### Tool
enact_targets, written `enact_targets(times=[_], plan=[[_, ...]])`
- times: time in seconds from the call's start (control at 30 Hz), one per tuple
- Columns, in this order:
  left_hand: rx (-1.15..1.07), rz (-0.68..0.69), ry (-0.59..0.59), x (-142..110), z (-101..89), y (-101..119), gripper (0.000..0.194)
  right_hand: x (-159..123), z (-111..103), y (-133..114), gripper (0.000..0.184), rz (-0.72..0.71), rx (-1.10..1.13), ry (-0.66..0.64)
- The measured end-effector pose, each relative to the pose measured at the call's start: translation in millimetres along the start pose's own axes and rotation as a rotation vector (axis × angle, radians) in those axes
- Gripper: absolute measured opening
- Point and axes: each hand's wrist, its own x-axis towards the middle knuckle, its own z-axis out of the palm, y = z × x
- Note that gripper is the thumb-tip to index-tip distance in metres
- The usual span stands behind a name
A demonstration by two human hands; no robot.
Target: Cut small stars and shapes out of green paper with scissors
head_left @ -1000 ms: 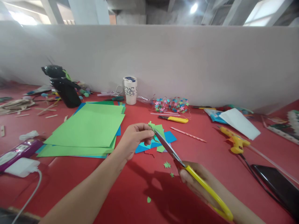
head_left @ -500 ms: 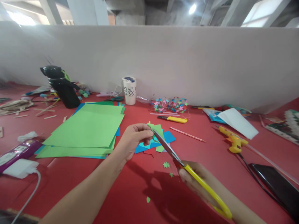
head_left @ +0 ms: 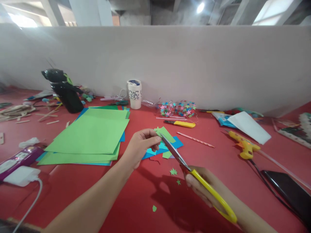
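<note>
Above the middle of the red table, my left hand (head_left: 145,142) is closed in a pinch on a small piece of green paper, mostly hidden by the fingers and hard to tell from the scraps behind. My right hand (head_left: 200,183) grips yellow-handled scissors (head_left: 173,151) by the handles. Their blade tips point up and left, close to my left fingertips, and the blades look nearly closed. Behind lies a pile of blue and green paper scraps (head_left: 177,142). Small green paper stars (head_left: 173,171) and a green scrap (head_left: 154,208) lie on the table below.
Green paper sheets (head_left: 89,132) are stacked at left, near a black bottle (head_left: 69,97) and a purple power strip (head_left: 23,158). A white cup (head_left: 134,95), star garland (head_left: 176,109) and yellow cutter (head_left: 182,124) stand or lie behind. Right are a yellow glue gun (head_left: 245,147) and a phone (head_left: 286,187).
The scissors have shifted slightly, their handle end moving a little left and up. My left hand stays almost in place, and less green paper shows at its fingertips.
</note>
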Motion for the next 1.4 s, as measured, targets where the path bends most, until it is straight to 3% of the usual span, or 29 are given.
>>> enact_targets(times=[0.3, 1.07, 1.4], plan=[[0.196, 0.245, 0.131, -4.2, -0.1, 5.8, 0.007, 1.5, -0.7, 1.9, 0.056, 0.01, -0.01, -0.04], [0.267, 0.275, 0.107, -4.6, -0.7, 4.0, 0.012, -2.1, -0.6, -1.7, 0.059, 0.006, 0.029, -0.033], [0.211, 0.245, 0.114, -3.0, -0.3, 2.2, 0.013, -5.6, -5.6, -5.8, 0.06, -0.005, 0.015, -0.094]])
